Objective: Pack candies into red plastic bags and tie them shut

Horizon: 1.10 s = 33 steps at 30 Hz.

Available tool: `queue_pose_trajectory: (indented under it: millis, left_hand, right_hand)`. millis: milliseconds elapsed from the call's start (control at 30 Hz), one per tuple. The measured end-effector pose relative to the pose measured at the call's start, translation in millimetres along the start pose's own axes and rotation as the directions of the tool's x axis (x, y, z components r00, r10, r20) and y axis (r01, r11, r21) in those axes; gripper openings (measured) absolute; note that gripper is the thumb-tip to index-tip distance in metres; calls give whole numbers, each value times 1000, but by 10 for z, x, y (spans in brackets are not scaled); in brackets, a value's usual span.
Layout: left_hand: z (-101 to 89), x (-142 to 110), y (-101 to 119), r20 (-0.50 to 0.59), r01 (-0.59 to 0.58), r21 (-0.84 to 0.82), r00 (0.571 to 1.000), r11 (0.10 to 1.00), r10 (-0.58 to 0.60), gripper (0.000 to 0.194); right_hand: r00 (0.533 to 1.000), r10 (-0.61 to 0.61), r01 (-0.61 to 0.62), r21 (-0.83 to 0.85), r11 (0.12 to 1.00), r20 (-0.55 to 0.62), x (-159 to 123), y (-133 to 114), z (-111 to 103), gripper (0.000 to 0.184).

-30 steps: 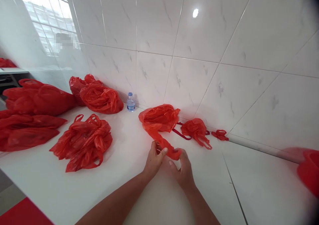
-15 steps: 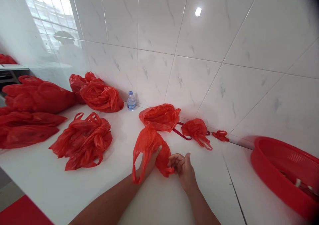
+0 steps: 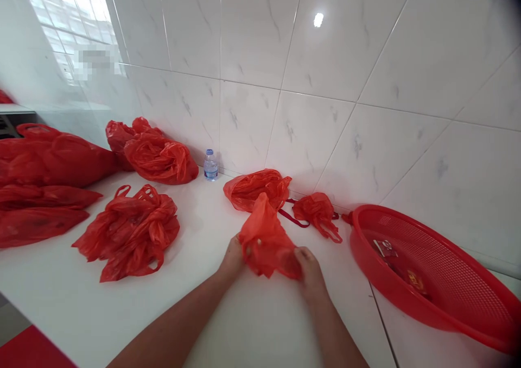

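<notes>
Between my hands, above the white table [image 3: 260,324], is a red plastic bag [image 3: 264,232]. My left hand [image 3: 233,255] is closed on the bag's left side, its fingers partly behind the plastic. On the right side my right hand [image 3: 311,270] pinches the bag's lower edge and is a little blurred. A few small pale spots show through the thin plastic; what they are I cannot make out. Just behind it lies another open-topped red bag [image 3: 252,186], partly covered by the held one. A smaller crumpled red bag [image 3: 315,210] with a dark red strap [image 3: 293,219] rests to its right.
A red perforated basket [image 3: 431,324] holding a few small packets stands at the right. Crumpled red bags [image 3: 134,232] and full red bags [image 3: 61,156] fill the left side. A small water bottle [image 3: 210,167] stands by the tiled wall [image 3: 252,118].
My right hand has taken hold of the bag's right edge, and the bag is now spread between both hands. The red basket has moved left, further into view.
</notes>
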<state>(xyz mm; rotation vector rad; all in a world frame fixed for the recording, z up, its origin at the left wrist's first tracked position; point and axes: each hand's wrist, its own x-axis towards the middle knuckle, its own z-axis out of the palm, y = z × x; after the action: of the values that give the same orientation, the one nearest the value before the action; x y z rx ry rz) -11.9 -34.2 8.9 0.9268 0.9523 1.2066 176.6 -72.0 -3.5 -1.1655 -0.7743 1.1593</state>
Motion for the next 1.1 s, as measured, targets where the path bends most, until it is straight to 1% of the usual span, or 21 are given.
queue_pose_trajectory:
  millis: [67,200,267,300,333,367,400,433,467,500,567,633,667,733,800,867,900,933,967,1033,1100]
  left_hand:
    - [-99,97,33,-49,-31,73,998,997,35,27]
    - [-227,156,40,-185,-72,242,976,968,119,16]
    - [-217,120,41,-204,-179,421,937,889,285,33]
    - [-195,93,45,-159,-267,541,899,798,408,44]
    - [-164,63,51,-73,-360,650,847,669,526,50]
    - [-128,31,60,42,-445,724,791,527,610,49]
    - [-90,-1,67,161,-519,747,747,415,645,44]
    - [-53,-32,72,256,-578,723,733,379,630,35]
    - [-19,-62,72,320,-612,664,752,430,576,26]
    - [13,-89,67,359,-608,586,787,535,501,16]
    - [64,-131,38,395,-495,423,855,759,338,4]
    - [100,-149,-3,322,-260,209,929,943,185,13]
    - [113,-149,-23,276,-153,100,954,983,121,16]
    - [132,-135,-50,208,16,-123,978,992,10,17]
    - [145,-119,-53,185,118,-264,980,957,-70,20]
    - [154,-123,-33,201,187,-348,972,919,-121,28]
    - [157,-137,-15,222,208,-381,966,901,-129,31]
    - [157,-159,6,256,216,-396,959,893,-119,33]
    - [153,-188,31,303,220,-405,948,887,-97,34]
    - [126,-252,86,424,257,-412,903,874,-65,35]
    - [68,-294,143,554,351,-402,829,846,-80,35]
  right_hand:
    - [995,44,-27,178,984,-93,133,-35,-201,20]
    - [987,74,-33,268,963,-144,245,-111,-420,20]
    - [987,85,-43,287,957,-137,217,-153,-423,24]
    - [989,83,-45,278,959,-124,191,-175,-407,26]
    - [992,73,-44,254,966,-103,161,-197,-385,27]
    - [995,58,-40,216,975,-77,132,-217,-363,27]
    - [998,46,-37,169,985,-50,107,-236,-344,26]
    - [999,32,-28,111,993,-37,89,-253,-332,25]
    - [999,11,-10,28,1000,-53,79,-269,-330,25]
    - [995,-19,12,-72,997,-95,76,-286,-339,24]
    - [967,-113,48,-272,961,-227,86,-332,-389,22]
    - [905,-226,66,-407,911,-361,91,-404,-454,19]
    - [872,-264,66,-435,898,-412,83,-451,-476,21]
    - [799,-393,105,-538,836,-454,31,-558,-467,29]
    - [688,-629,207,-734,647,-361,-69,-653,-362,34]
    - [547,-827,350,-863,364,-127,-194,-699,-178,28]
    - [503,-864,429,-868,250,0,-252,-697,-73,21]
    - [499,-861,502,-843,194,99,-299,-679,26,13]
    - [527,-831,555,-813,178,178,-328,-648,111,10]
    - [644,-717,552,-811,193,267,-327,-563,212,18]
    - [761,-600,432,-883,186,247,-264,-480,207,28]
